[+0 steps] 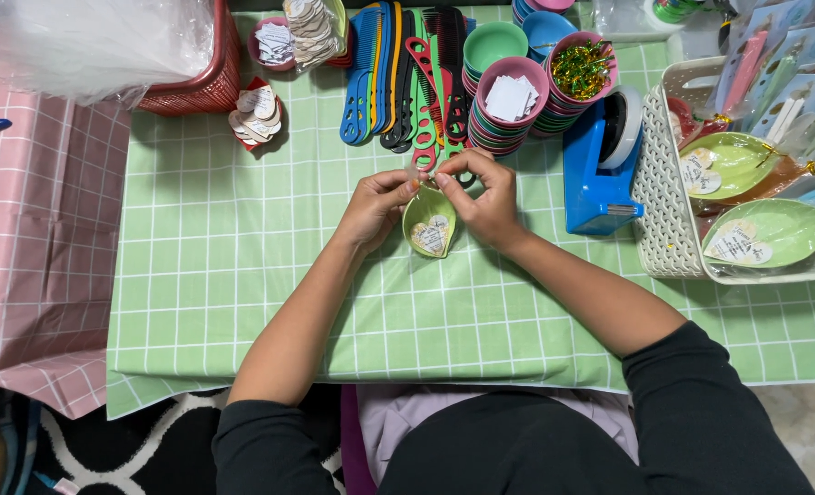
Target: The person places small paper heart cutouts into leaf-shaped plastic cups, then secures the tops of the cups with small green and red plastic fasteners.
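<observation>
A small green leaf-shaped dish [430,225] with a heart-shaped paper tag on it, wrapped in clear plastic, hangs between my two hands above the green checked tablecloth [242,275]. My left hand [375,206] pinches the gathered top of the wrap from the left. My right hand [482,197] pinches the same spot from the right, fingers closed on the wrap's neck. Both hands meet just above the dish.
Several coloured combs [398,73] lie beyond my hands, beside stacked small bowls [508,101] holding white papers and gold ties [579,69]. A blue tape dispenser [600,160] stands right. A white basket [664,192] holds wrapped leaf dishes. A red basket [196,82] sits far left.
</observation>
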